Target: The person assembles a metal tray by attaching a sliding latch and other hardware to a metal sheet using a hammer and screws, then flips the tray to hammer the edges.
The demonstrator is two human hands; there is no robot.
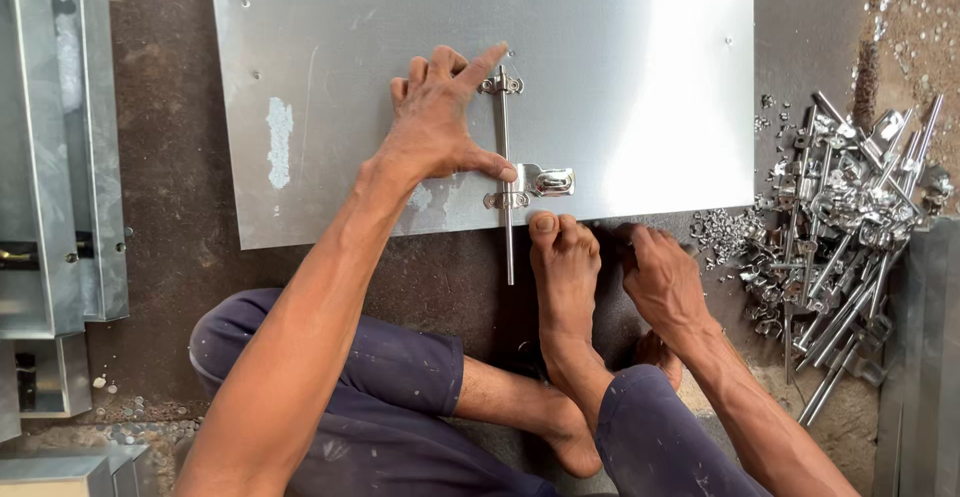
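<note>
A flat metal sheet (pixel 350 87) lies on the floor in front of me. A shiny sliding bolt latch (pixel 505 137) rests on it, its rod running past the sheet's near edge. My left hand (pixel 440 117) lies spread on the sheet, forefinger and thumb touching the latch's two brackets. My right hand (pixel 665 282) is down on the floor at the sheet's near edge, fingers curled; what it holds, if anything, is hidden. My bare foot (pixel 565 267) presses toes against the sheet's edge beside the rod.
A heap of loose bolt latches and small fasteners (pixel 840 227) lies on the floor at the right. Folded galvanised metal sections (pixel 60 157) stand along the left edge. Small metal scraps (pixel 140 412) litter the floor at lower left.
</note>
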